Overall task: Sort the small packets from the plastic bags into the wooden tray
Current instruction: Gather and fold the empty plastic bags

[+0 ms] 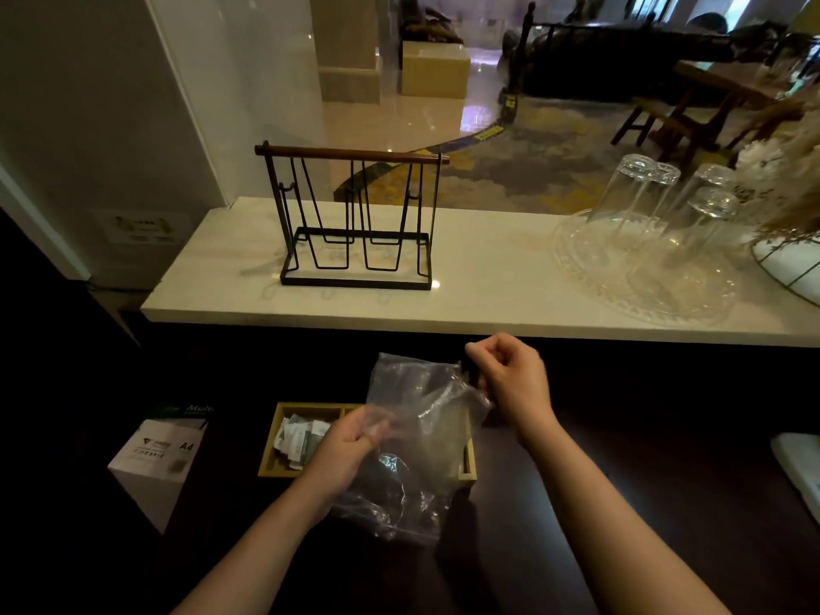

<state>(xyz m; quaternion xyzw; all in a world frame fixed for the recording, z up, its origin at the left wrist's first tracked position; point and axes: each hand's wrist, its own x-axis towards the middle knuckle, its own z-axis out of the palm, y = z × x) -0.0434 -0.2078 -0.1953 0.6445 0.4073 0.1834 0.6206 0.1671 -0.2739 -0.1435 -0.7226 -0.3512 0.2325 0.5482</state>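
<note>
A clear plastic bag (412,437) hangs crumpled between my hands, above the wooden tray (271,450) on the dark desk. My left hand (344,450) grips the bag's lower left side. Up at the bag's top right edge, my right hand (510,379) holds it with curled fingers, and something small and dark shows at the fingertips. The tray's left compartment holds several small white packets (299,439). The bag hides most of the tray's middle and right parts.
A box of A4 paper (155,463) stands left of the tray. On the white counter behind are a black wire rack (355,224), upturned glasses (643,201) on a glass plate, and a vase at far right. A white object (798,463) lies at the right edge.
</note>
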